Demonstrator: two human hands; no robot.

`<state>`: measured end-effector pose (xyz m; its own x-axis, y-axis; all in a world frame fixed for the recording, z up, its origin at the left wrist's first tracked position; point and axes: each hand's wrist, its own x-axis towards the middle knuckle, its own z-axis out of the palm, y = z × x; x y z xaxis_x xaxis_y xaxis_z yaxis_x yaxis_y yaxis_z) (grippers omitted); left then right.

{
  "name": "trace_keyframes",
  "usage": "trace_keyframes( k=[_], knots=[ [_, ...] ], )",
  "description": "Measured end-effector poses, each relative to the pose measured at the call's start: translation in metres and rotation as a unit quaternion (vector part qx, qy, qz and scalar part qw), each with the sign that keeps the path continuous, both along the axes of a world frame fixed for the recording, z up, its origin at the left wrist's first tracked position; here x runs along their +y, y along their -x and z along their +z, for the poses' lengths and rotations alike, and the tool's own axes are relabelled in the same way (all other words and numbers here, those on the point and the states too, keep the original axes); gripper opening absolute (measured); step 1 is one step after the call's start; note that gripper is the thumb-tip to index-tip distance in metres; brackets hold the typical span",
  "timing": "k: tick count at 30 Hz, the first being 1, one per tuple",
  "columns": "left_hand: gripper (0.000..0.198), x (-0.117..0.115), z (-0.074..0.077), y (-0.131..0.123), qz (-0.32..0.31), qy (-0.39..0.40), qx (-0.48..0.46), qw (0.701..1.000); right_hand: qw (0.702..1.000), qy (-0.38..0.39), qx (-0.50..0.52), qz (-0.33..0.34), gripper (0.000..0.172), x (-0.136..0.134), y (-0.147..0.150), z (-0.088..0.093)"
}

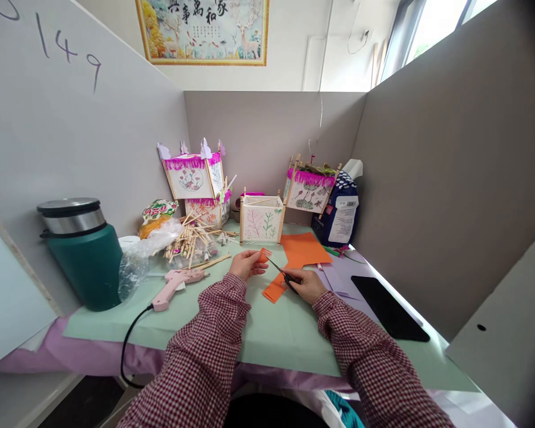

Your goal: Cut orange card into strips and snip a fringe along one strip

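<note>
Near the middle of the green-covered table (267, 339), my left hand (248, 265) pinches a small orange paper piece (264, 255) with slits along its edge. My right hand (308, 285) is closed round the handles of black scissors (289, 278), whose blades point up and left to the orange piece. Whether the blades touch the paper is too small to tell. Under and beside the scissors lies an orange strip (274, 289). A larger orange sheet (305, 248) lies behind my right hand.
A small paper lantern (262, 220) stands behind my hands, with decorated lanterns (191, 178) and a tilted one (311, 191) farther back. Left are a pink glue gun (176, 286), wooden sticks (191, 241) and a green flask (84, 261). A black phone-like slab (389, 307) lies right.
</note>
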<state>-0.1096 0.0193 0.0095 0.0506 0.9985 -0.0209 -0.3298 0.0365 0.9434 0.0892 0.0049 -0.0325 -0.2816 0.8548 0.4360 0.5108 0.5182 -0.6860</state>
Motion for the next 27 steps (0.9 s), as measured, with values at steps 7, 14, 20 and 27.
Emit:
trace_keyframes(
  k=[7, 14, 20, 27],
  knots=[
    [0.015, 0.0009, 0.0026, 0.0042, 0.029, 0.005, -0.032, 0.999, 1.0, -0.009, -0.02, -0.011, 0.039, -0.0037, 0.0014, 0.0047],
    [0.014, 0.0021, -0.0001, 0.0043, 0.018, 0.008, -0.034, 0.999, 1.0, -0.006, -0.025, -0.01, 0.04, -0.0065, 0.0027, 0.008],
    [0.011, 0.003, -0.002, 0.0035, 0.007, 0.007, -0.025, 1.0, 0.999, 0.001, -0.032, -0.01, 0.041, -0.0082, 0.0032, 0.0102],
    [0.012, 0.0028, -0.0026, 0.0028, -0.005, 0.008, -0.019, 1.0, 1.0, -0.011, -0.022, 0.0, 0.038, -0.0056, 0.0028, 0.0074]
  ],
)
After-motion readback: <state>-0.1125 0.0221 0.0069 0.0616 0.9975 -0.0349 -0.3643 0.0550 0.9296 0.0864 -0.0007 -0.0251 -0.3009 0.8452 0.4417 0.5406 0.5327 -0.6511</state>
